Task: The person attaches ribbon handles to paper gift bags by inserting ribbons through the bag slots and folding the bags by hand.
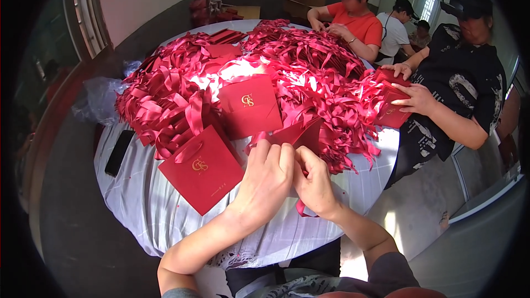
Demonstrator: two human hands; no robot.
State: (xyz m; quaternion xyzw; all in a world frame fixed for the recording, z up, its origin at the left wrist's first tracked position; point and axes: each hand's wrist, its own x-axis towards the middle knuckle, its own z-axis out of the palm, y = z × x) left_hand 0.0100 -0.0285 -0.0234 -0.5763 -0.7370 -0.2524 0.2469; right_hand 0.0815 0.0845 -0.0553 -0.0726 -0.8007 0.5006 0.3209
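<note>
A red ribbon (305,210) emerged just below the right hand (314,179), near the left hand (268,174). Both hands' fingers were curled, tips close together; whether they pinched it could not be told. Just beyond lay a red bag (302,134), then heaped ribbons (326,91) on the counter (132,204).

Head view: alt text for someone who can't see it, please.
A person's left hand and right hand meet near a red ribbon and red paper gift bags on a pale tablecloth; their grip is partly hidden. Beyond lies a heap of ribboned red bags; at right, a co-worker handles stacked red bags.
</note>
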